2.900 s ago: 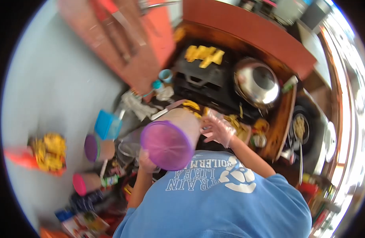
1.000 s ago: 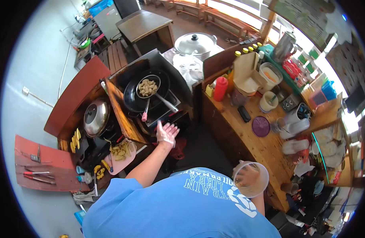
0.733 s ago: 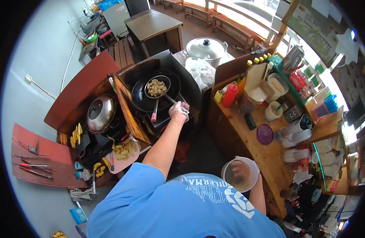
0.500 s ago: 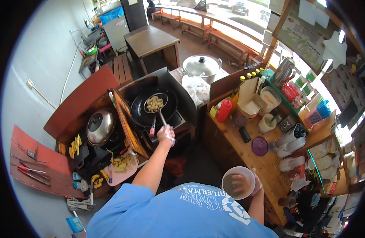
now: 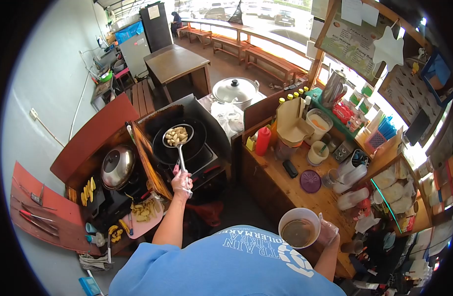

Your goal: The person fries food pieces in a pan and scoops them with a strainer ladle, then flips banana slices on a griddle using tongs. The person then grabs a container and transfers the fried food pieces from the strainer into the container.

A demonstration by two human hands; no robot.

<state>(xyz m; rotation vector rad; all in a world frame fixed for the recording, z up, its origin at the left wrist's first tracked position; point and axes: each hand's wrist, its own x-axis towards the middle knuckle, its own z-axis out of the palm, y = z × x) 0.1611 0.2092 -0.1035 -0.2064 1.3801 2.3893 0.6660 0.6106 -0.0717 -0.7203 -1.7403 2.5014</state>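
Note:
My left hand (image 5: 181, 184), in a clear plastic glove, is closed around the metal handle of a strainer (image 5: 181, 159). Its round bowl holds several light-brown chunks (image 5: 177, 135) and hangs over a black wok (image 5: 199, 133) on the stove. A pink handle shows beside the strainer, partly hidden by my hand. My right hand (image 5: 328, 232), also gloved, grips a whitish plastic tub (image 5: 299, 211) by its side, close to my body. The tub is tilted towards me, and something brown shows at its bottom; I cannot make out what it is.
Left of the wok are a lidded pan (image 5: 118, 166), yellow strips (image 5: 88, 191) and a pink cutting board (image 5: 155, 217) with cut pieces. The wooden counter (image 5: 280, 185) on the right carries a red bottle (image 5: 262, 141), a purple lid (image 5: 311, 181) and several containers. A lidded pot (image 5: 235, 92) stands behind the stove.
The strainer and my left hand have shifted left and down in view, and the chunks appear shaken together. The tub has turned slightly; its brown bottom shows more evenly. The whole view has tilted.

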